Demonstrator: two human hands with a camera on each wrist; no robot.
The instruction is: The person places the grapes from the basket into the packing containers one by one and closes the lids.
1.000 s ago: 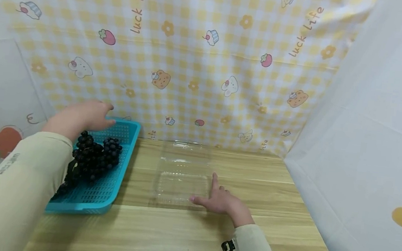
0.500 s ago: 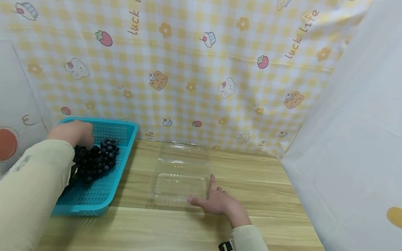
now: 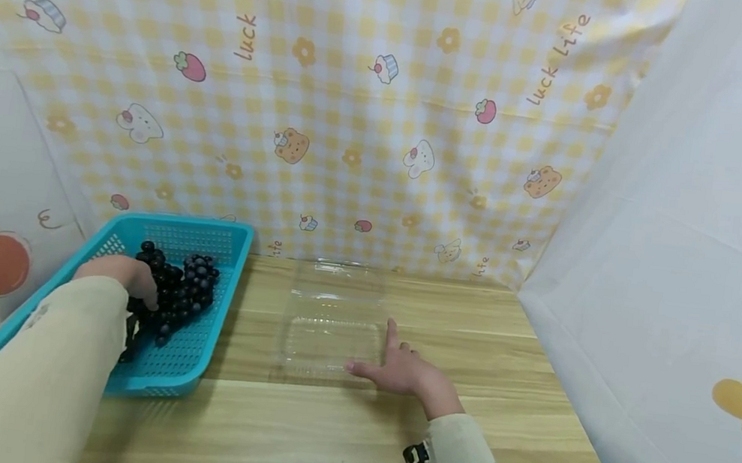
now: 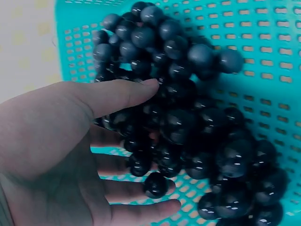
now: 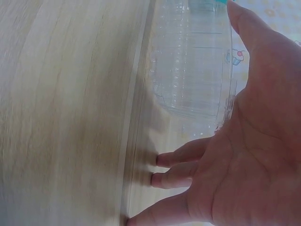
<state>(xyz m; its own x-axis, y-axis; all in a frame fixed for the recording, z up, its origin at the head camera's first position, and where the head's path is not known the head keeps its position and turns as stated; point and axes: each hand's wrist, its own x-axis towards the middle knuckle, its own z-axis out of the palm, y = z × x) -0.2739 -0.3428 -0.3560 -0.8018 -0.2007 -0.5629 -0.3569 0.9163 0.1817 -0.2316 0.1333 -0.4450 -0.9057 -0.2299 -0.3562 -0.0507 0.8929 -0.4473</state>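
Note:
Bunches of dark grapes (image 3: 197, 285) lie in a turquoise plastic basket (image 3: 147, 388) at the left. My left hand (image 3: 118, 273) reaches down into them. In the left wrist view its thumb (image 4: 127, 94) lies over one bunch of grapes (image 4: 181, 126) while the fingers pass beneath, holding it between them. A clear plastic clamshell box (image 3: 332, 344) stands on the table with its lid raised at the back. My right hand (image 3: 405, 371) is at the box's right side, thumb and forefinger spread along it. The right wrist view shows the thumb at the rim of the box (image 5: 193, 70) and other fingertips down on the table.
The wooden table (image 3: 268, 439) runs back to a checked cloth (image 3: 357, 109) hung behind it. White sheets (image 3: 705, 221) close off both sides. A small black device (image 3: 416, 458) sits at the right wrist.
My left hand has come down from above the basket's back into the grapes and toward me. My right hand stays beside the clear box.

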